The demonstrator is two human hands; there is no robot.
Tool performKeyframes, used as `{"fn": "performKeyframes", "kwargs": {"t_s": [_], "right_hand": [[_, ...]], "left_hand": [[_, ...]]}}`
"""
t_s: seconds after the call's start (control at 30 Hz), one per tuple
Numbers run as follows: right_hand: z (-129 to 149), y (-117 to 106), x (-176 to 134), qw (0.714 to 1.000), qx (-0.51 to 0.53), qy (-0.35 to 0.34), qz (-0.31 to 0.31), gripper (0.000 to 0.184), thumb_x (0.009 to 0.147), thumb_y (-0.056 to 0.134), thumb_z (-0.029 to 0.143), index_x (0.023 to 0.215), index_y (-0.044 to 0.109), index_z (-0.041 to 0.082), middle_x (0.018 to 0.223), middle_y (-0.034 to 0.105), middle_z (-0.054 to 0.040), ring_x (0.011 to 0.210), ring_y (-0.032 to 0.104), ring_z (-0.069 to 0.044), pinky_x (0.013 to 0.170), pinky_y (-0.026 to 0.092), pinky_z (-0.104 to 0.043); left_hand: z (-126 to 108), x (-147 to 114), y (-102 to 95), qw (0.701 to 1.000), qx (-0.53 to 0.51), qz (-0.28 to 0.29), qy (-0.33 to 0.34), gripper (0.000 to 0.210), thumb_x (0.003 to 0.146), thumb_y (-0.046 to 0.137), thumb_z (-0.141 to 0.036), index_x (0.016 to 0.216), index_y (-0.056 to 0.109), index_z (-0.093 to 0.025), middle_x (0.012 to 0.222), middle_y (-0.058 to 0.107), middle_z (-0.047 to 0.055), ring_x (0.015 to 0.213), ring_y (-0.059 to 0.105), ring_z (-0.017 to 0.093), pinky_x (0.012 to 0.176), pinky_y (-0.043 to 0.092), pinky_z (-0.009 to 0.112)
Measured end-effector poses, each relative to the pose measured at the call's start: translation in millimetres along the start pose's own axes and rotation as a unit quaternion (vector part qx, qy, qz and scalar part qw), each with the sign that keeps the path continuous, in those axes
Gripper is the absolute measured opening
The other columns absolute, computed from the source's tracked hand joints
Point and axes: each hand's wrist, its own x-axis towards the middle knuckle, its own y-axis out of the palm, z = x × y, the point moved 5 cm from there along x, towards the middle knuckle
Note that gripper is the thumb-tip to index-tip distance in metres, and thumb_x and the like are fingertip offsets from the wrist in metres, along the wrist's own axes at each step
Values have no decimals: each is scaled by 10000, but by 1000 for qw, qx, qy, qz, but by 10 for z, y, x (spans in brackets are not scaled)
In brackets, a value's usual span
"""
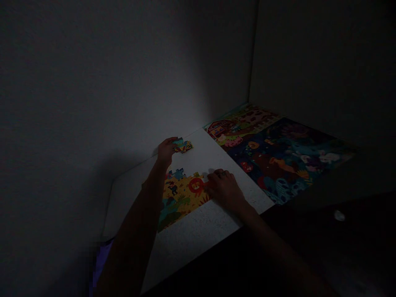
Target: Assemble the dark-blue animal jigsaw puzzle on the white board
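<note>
In dim light, a partly assembled jigsaw puzzle (181,196) lies on a white table; a lion, a small figure and plants show on its yellow ground. Beyond it, near the wall, my left hand (166,151) has its fingers closed on a jigsaw piece (178,143) with a blue-green top. Another colourful piece (187,146) sits right beside that one. My right hand (225,186) is at the right end of the puzzle, fingers curled and fingertips down beside the lion. What lies under those fingertips is hidden. My left forearm covers the puzzle's left side.
Two finished-looking picture puzzles cover the table's right part: a farm scene (238,123) at the back and a dark blue animal scene (278,161) in front. The white table (198,239) meets a pale wall (139,82) behind. A purple item (102,260) shows at lower left.
</note>
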Motion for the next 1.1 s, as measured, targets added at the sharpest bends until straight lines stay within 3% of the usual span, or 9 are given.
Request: {"fn": "performKeyframes", "kwargs": {"t_s": [0.13, 0.3, 0.53, 0.7, 0.83, 0.97, 1.1], "right_hand": [[2, -5, 10, 1000, 4, 11, 12, 291, 908, 598, 369, 1110, 646, 165, 1172, 619, -143, 1036, 542, -285, 886, 412, -402], [-1, -11, 15, 1000, 12, 8, 10, 300, 900, 610, 362, 1132, 639, 173, 1175, 617, -137, 1041, 539, -287, 883, 410, -406], [-11, 15, 18, 1000, -4, 13, 13, 300, 895, 613, 387, 1113, 648, 185, 1173, 620, -133, 1050, 539, -294, 891, 407, -409], [-24, 37, 17, 1000, -18, 8, 6, 302, 910, 586, 403, 1119, 649, 195, 1172, 619, -134, 1051, 542, -294, 882, 410, -411], [-26, 32, 17, 1000, -26, 5, 9, 310, 907, 588, 419, 1117, 656, 202, 1165, 623, -134, 1029, 551, -291, 855, 416, -404], [-32, 32, 5, 1000, -28, -2, -3, 313, 910, 578, 409, 1129, 653, 198, 1174, 627, -139, 1031, 558, -291, 851, 421, -403], [-81, 78, -9, 999, -33, -14, -34, 354, 911, 563, 429, 1150, 642, 179, 1154, 633, -155, 1001, 573, -298, 844, 440, -415]], "left_hand": [[157, 282, 95, 998, 60, -12, -9, 323, 521, 656, -207, 838, 670, -148, 831, 712, 59, 627, 622, 142, 557, 498, 242], [353, 453, 136, 993, 115, -35, -14, 280, 563, 658, -202, 836, 688, -142, 808, 709, 72, 645, 643, 174, 588, 517, 283], [544, 502, 174, 976, 210, -48, 0, 248, 651, 608, -162, 883, 697, -155, 904, 722, 71, 767, 674, 188, 687, 550, 303], [504, 380, 156, 960, 278, -37, 28, 224, 733, 591, -162, 920, 714, -170, 979, 731, 69, 914, 674, 214, 835, 537, 339], [404, -40, -143, 943, 322, -54, 61, 287, 835, 537, -234, 1063, 704, -185, 1154, 694, 81, 1109, 618, 242, 1003, 462, 387], [428, -712, -752, 923, 373, -67, 70, 285, 842, 533, -248, 1055, 713, -188, 1149, 690, 99, 1105, 615, 269, 1058, 416, 427], [507, -1234, -1257, 856, 501, -55, 112, 324, 905, 452, -281, 1108, 689, -194, 1168, 681, 103, 1114, 605, 265, 1039, 442, 423]]}}
